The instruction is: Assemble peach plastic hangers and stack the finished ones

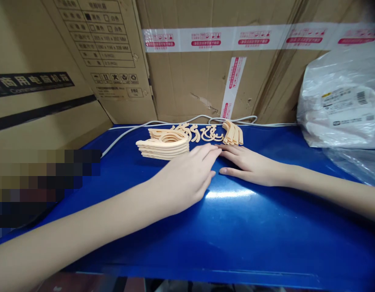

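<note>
My left hand reaches in from the left, palm down. Its fingers are stretched out, with the thumb apart below them. Facing it, my right hand lies low over the tabletop with fingers extended and thumb spread. The two sets of fingertips meet or overlap, and I see nothing held between them. Just beyond my left hand is a stack of flat cream-coloured pieces with a round opening, partly covered by that hand. Small curved cream pieces lie behind the fingers. A bundle of curved cream strips stands behind my right hand.
The glossy blue table reaches back to a cardboard wall with printed tape. A white cable runs along the back edge. At the left stands a large printed carton. A clear plastic bag with a label sits at the right.
</note>
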Demonstrator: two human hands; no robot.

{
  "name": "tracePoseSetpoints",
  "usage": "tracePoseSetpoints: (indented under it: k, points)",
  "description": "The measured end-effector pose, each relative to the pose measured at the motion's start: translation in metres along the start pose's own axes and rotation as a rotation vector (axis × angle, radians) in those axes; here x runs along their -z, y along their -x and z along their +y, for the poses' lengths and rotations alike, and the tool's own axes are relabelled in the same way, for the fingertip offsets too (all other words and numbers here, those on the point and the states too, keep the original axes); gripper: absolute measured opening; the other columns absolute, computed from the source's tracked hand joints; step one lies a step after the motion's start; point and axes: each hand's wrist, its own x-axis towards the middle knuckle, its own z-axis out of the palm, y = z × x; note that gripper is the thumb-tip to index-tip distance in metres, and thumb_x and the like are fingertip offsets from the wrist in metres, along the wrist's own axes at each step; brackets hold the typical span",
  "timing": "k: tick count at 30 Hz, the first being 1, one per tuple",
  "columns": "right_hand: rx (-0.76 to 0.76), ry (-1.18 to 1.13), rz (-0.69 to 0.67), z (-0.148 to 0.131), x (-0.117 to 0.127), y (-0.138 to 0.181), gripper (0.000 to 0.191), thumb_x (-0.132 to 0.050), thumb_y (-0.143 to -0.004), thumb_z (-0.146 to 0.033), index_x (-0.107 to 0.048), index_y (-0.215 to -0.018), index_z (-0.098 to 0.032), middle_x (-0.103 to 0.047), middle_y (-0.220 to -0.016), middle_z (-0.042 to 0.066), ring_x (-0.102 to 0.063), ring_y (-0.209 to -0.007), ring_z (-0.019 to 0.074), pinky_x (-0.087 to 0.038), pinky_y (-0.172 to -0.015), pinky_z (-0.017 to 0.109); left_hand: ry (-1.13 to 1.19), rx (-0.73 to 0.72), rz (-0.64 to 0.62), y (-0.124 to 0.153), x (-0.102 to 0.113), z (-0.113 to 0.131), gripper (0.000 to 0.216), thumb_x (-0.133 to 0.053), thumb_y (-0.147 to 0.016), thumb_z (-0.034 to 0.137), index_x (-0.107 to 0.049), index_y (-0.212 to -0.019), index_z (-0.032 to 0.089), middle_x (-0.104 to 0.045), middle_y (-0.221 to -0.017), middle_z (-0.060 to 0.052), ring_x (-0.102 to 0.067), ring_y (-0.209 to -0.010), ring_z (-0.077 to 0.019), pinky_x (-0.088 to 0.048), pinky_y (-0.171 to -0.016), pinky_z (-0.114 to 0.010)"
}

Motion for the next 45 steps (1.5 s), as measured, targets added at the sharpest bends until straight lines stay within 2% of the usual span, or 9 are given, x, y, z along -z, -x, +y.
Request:
tracePoseSetpoints:
  k: [8,25,28,31,33,36,39,42,45]
  points:
    - [-0.055,0.015,0.052,0.007,-0.004,0.017,0.06,-0.044,-0.095,-0.053,-0.046,-0.143,-0.018,-0.043,-0.15,0.015,-0.04,-0.138,0.0304,-0.034,-0.112,0.053,0.06,0.06,-0.119,0.0,-0.034,-0.014,0.054,-0.034,-0.102,0.039,-0.038,-0.144,0.007,-0.041,-0.151,-0.014,-0.038,-0.139,-0.0257,-0.032,-0.116,-0.04]
    - [-0.055,0.024,0.043,0.004,-0.004,0.017,0.059,-0.043,-0.096,-0.052,-0.046,-0.143,-0.016,-0.043,-0.15,0.015,-0.041,-0.138,0.0297,-0.034,-0.112,0.051,0.064,0.042,-0.185,0.003,-0.03,-0.016,0.056,-0.032,-0.102,0.042,-0.035,-0.148,0.009,-0.034,-0.155,-0.013,-0.033,-0.142,-0.0255,-0.029,-0.117,-0.041]
    - [-0.062,0.038,0.084,0.0,0.0,0.016,0.053,-0.044,-0.095,-0.052,-0.054,-0.134,-0.018,-0.054,-0.141,0.014,-0.05,-0.129,0.0298,-0.039,-0.106,0.05,0.052,0.042,-0.191,0.003,-0.03,-0.015,0.057,-0.032,-0.102,0.042,-0.035,-0.148,0.009,-0.034,-0.155,-0.013,-0.033,-0.142,-0.0263,-0.029,-0.117,-0.042]
    - [-0.177,0.069,0.223,0.004,0.01,0.013,0.04,-0.043,-0.094,-0.051,-0.067,-0.104,-0.021,-0.071,-0.107,0.011,-0.065,-0.1,0.0286,-0.048,-0.087,0.046,0.042,0.038,-0.186,0.003,-0.03,-0.014,0.056,-0.032,-0.102,0.041,-0.035,-0.147,0.008,-0.035,-0.154,-0.014,-0.034,-0.142,-0.0271,-0.029,-0.116,-0.043]
    - [-0.325,0.089,0.309,0.014,0.02,0.008,0.042,-0.041,-0.093,-0.054,-0.066,-0.09,-0.021,-0.071,-0.092,0.01,-0.066,-0.083,0.027,-0.049,-0.074,0.041,0.036,0.031,-0.18,0.003,-0.03,-0.014,0.056,-0.032,-0.102,0.041,-0.036,-0.147,0.008,-0.036,-0.154,-0.014,-0.034,-0.142,-0.0272,-0.03,-0.116,-0.042]
    - [-0.569,0.123,0.325,0.034,0.035,-0.007,0.052,-0.04,-0.09,-0.064,-0.062,-0.101,-0.018,-0.071,-0.086,0.011,-0.065,-0.075,0.0274,-0.047,-0.066,0.038,0.029,0.023,-0.174,0.003,-0.03,-0.015,0.055,-0.031,-0.102,0.041,-0.037,-0.146,0.009,-0.037,-0.153,-0.014,-0.036,-0.141,-0.027,-0.031,-0.116,-0.041]
    - [-0.746,0.219,0.285,0.052,0.042,-0.026,0.077,-0.037,-0.082,-0.079,-0.054,-0.118,-0.014,-0.07,-0.095,0.018,-0.065,-0.085,0.0349,-0.048,-0.069,0.044,0.025,0.022,-0.177,0.003,-0.029,-0.015,0.055,-0.031,-0.102,0.041,-0.038,-0.146,0.009,-0.037,-0.153,-0.014,-0.036,-0.141,-0.0269,-0.031,-0.115,-0.041]
    - [-0.845,0.261,0.158,0.064,0.043,-0.044,0.092,-0.036,-0.075,-0.087,-0.051,-0.125,-0.011,-0.069,-0.103,0.024,-0.065,-0.092,0.0404,-0.049,-0.074,0.051,0.029,0.026,-0.182,0.003,-0.029,-0.015,0.055,-0.031,-0.102,0.04,-0.037,-0.146,0.007,-0.036,-0.153,-0.014,-0.035,-0.141,-0.0271,-0.03,-0.116,-0.041]
    - [-0.868,0.225,0.062,0.077,0.039,-0.053,0.092,-0.044,-0.074,-0.084,-0.052,-0.127,-0.009,-0.068,-0.104,0.025,-0.066,-0.095,0.0395,-0.05,-0.076,0.051,0.034,0.028,-0.186,0.004,-0.03,-0.015,0.055,-0.032,-0.102,0.04,-0.037,-0.146,0.007,-0.036,-0.154,-0.014,-0.034,-0.141,-0.0278,-0.03,-0.116,-0.042]
